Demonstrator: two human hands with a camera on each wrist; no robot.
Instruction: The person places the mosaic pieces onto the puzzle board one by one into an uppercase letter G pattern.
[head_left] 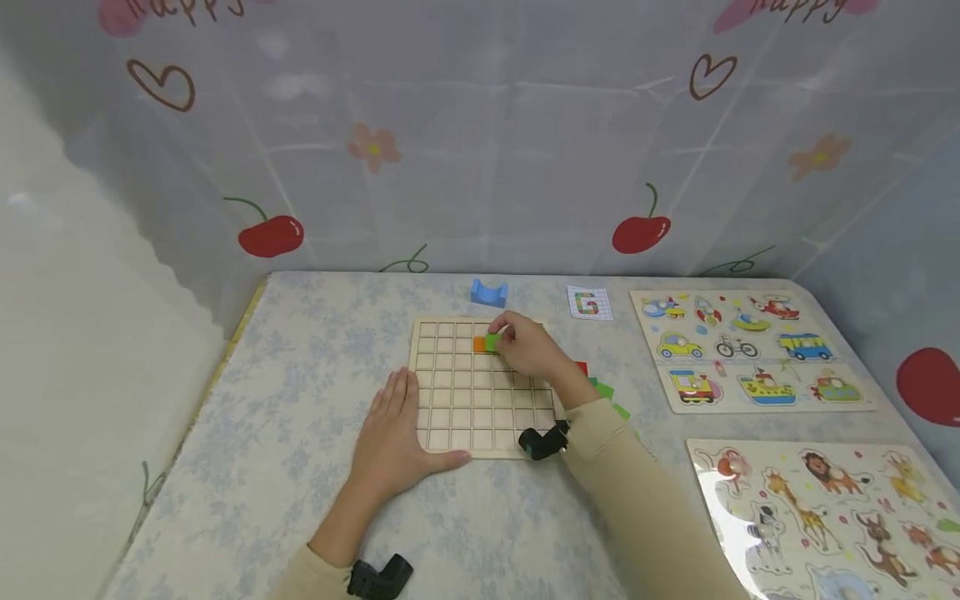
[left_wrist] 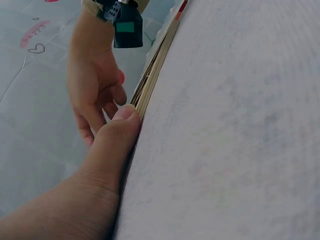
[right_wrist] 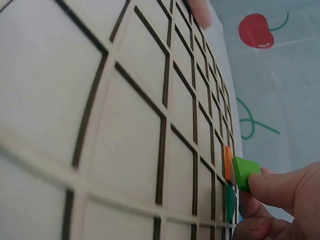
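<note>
A wooden grid board (head_left: 444, 398) lies flat on the table. My left hand (head_left: 393, 429) rests at its left side, fingers straight, with the thumb along the front edge; the left wrist view shows this thumb (left_wrist: 117, 137) against the board's edge. Above the far rows, my right hand (head_left: 531, 348) pinches a bright green square tile (right_wrist: 245, 172) between thumb and fingers. An orange tile (right_wrist: 228, 164) sits in a cell beside it, and a darker green tile (right_wrist: 230, 202) is in a neighbouring cell. The right hand partly hides that corner of the head view.
Red (head_left: 582, 367) and green tiles (head_left: 604, 389) lie right of the board, partly behind the right forearm. Beyond the board are a blue curved block (head_left: 489, 293) and a pattern card (head_left: 589, 303). A vehicle puzzle (head_left: 720, 371) and an animal puzzle (head_left: 817, 525) lie at right.
</note>
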